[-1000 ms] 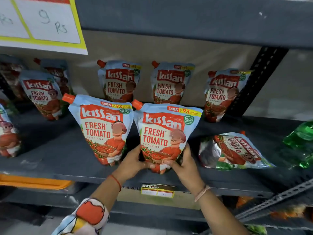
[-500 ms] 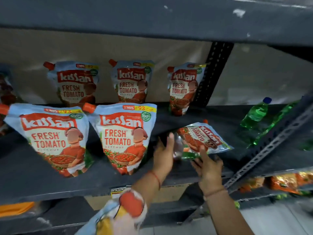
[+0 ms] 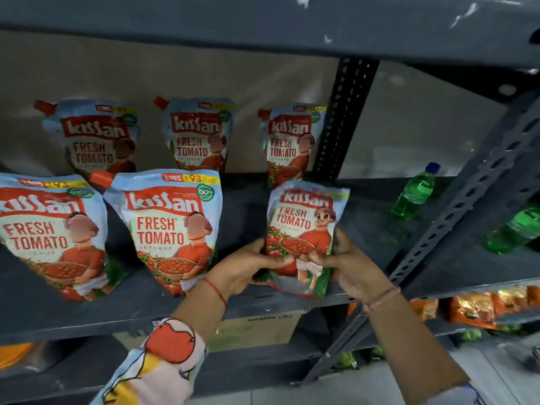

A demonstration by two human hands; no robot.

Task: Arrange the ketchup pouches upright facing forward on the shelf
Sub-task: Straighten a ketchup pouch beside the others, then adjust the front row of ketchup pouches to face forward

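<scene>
Both hands hold one ketchup pouch (image 3: 304,226) upright at the front right of the dark shelf (image 3: 131,305), its label facing me. My left hand (image 3: 248,270) grips its lower left side and my right hand (image 3: 350,267) its lower right. Two front-row pouches stand upright to the left, one in the middle (image 3: 169,226) and one at the far left (image 3: 49,232). Three more pouches lean against the back wall: left (image 3: 93,138), middle (image 3: 198,135) and right (image 3: 292,138).
Two green plastic bottles, one small (image 3: 415,191) and one larger (image 3: 514,229), lie on the shelf's right part. A perforated upright (image 3: 347,112) stands at the back and a slanted metal brace (image 3: 467,206) crosses the right. Orange packets (image 3: 473,308) fill the shelf below.
The pouch that lay flat at the front right is now gripped in both hands and stands upright facing me. The view has shifted further right.
</scene>
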